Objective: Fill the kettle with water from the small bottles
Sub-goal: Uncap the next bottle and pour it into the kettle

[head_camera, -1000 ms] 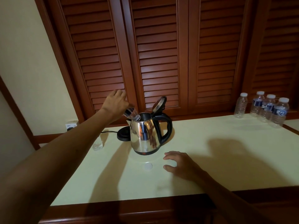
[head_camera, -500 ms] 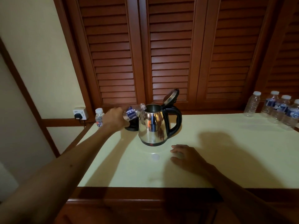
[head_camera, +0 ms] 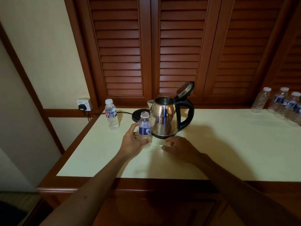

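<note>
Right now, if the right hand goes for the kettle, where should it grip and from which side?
Probably the black loop handle of the kettle, approached from the right. The handle juts out on that side, clear of the table, with an open gap for fingers. The right hand rests just in front, while the left hand holds the uncapped bottle on the spout side.

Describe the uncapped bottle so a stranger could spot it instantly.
Find the steel kettle with its lid up on the pale counter. Just left of its base stands a small clear bottle with a blue label, held by the left hand. Unlike the capped bottle by the wall socket, it has no cap.
</note>
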The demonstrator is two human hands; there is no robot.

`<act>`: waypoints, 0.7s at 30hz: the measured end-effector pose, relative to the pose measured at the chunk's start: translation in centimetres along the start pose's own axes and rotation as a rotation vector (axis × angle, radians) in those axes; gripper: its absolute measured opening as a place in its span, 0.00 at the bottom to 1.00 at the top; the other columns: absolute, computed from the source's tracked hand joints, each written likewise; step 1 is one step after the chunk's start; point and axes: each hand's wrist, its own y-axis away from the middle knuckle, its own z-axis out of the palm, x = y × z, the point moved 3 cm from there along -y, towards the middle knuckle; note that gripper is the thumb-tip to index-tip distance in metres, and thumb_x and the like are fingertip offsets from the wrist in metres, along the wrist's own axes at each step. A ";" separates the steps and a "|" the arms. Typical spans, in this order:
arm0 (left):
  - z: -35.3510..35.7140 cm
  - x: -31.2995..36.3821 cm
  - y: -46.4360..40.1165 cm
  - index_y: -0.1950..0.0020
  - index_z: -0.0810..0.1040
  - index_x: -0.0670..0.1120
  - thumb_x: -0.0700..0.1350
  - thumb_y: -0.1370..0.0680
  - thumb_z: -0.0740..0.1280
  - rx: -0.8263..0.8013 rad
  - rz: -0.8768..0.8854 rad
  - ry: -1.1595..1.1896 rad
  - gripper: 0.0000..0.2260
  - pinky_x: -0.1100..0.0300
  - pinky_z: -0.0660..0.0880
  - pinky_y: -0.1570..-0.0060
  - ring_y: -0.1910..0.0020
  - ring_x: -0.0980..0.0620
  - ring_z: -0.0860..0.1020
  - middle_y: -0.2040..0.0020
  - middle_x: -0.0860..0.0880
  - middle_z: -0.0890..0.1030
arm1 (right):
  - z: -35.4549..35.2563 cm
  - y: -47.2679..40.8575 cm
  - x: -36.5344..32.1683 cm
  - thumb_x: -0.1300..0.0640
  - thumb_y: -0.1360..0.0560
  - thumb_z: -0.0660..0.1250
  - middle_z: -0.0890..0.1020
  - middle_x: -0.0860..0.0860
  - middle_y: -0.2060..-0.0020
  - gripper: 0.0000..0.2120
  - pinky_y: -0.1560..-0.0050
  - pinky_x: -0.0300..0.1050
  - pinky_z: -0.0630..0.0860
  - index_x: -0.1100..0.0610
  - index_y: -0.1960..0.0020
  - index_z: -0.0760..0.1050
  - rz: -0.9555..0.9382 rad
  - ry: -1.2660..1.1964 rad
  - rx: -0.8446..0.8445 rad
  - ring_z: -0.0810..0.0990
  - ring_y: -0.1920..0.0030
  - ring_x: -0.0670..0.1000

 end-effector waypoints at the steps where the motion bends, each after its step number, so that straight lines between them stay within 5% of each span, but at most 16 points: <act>1: 0.1 -0.3 0.1 0.31 0.68 0.56 0.40 0.29 0.78 -0.017 0.006 0.028 0.32 0.72 0.75 0.62 0.52 0.58 0.80 0.46 0.53 0.81 | 0.3 -0.2 -0.4 0.38 0.26 0.65 0.77 0.49 0.45 0.24 0.53 0.41 0.70 0.51 0.36 0.74 -0.033 0.058 -0.035 0.75 0.48 0.47; 4: 0.3 -1.3 0.1 0.30 0.67 0.58 0.41 0.29 0.78 -0.045 0.020 0.086 0.33 0.66 0.79 0.54 0.49 0.55 0.82 0.45 0.51 0.83 | 0.7 -0.7 -1.1 0.46 0.25 0.68 0.76 0.50 0.45 0.17 0.50 0.42 0.71 0.53 0.40 0.77 -0.100 0.173 -0.087 0.75 0.46 0.49; 8: 0.4 -2.2 0.0 0.26 0.66 0.57 0.39 0.29 0.77 -0.046 0.013 0.186 0.36 0.59 0.80 0.48 0.49 0.53 0.83 0.45 0.50 0.84 | -0.5 -1.1 -2.4 0.56 0.24 0.68 0.78 0.48 0.58 0.05 0.57 0.38 0.70 0.56 0.50 0.79 -0.147 0.110 -0.006 0.77 0.59 0.45; 11: 0.5 -2.5 -0.1 0.29 0.67 0.58 0.38 0.28 0.76 -0.072 0.076 0.199 0.34 0.62 0.79 0.53 0.58 0.55 0.82 0.58 0.53 0.84 | -3.3 -1.7 -5.2 0.57 0.24 0.68 0.78 0.48 0.56 0.10 0.59 0.34 0.69 0.59 0.44 0.78 -0.178 -0.003 0.189 0.76 0.59 0.42; 14: 0.4 -2.6 -0.3 0.31 0.67 0.62 0.42 0.28 0.77 -0.088 0.145 0.114 0.32 0.63 0.79 0.48 0.52 0.55 0.82 0.50 0.55 0.84 | -6.4 -3.0 -8.9 0.57 0.25 0.70 0.82 0.51 0.50 0.13 0.52 0.38 0.75 0.59 0.42 0.80 -0.288 -0.076 0.285 0.80 0.53 0.47; 17: 0.2 -2.8 -0.6 0.27 0.65 0.59 0.43 0.29 0.78 -0.070 0.149 0.066 0.36 0.63 0.77 0.44 0.45 0.54 0.81 0.42 0.53 0.82 | -8.0 -4.6 -11.8 0.58 0.28 0.73 0.82 0.49 0.48 0.16 0.48 0.40 0.76 0.58 0.41 0.80 -0.348 -0.075 0.257 0.80 0.49 0.46; 21: 0.2 -3.2 -0.8 0.24 0.66 0.56 0.44 0.30 0.78 -0.080 0.107 0.089 0.37 0.71 0.75 0.51 0.48 0.58 0.82 0.48 0.56 0.83 | -7.8 -6.3 -13.4 0.62 0.28 0.73 0.83 0.52 0.46 0.15 0.42 0.47 0.77 0.59 0.42 0.81 -0.360 0.027 0.120 0.80 0.47 0.47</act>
